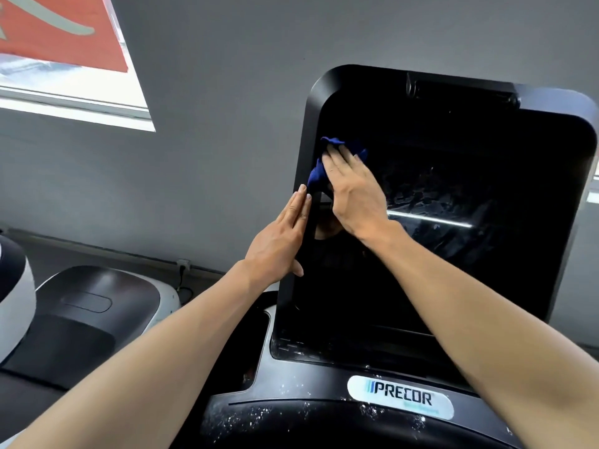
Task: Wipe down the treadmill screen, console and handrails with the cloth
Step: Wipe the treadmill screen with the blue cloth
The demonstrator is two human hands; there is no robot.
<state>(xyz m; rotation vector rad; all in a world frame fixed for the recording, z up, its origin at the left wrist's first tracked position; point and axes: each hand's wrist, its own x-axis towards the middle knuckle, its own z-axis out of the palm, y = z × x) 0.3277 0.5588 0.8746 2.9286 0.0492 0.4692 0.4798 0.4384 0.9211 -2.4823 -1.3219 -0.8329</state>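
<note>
Head view: right hand [351, 192] presses the blue cloth [319, 175] flat-fingered on the screen [453, 270], centre frame near its left edge. Left hand [278, 241] lies straight-fingered along the bezel, grip released.

Risks — cloth bunched, so bare palm may smear the glass; white specks on the console [291, 413], lower frame, could be dragged upward.

Hidden: handrails out of frame; most of the cloth lies under the fingers.
</note>
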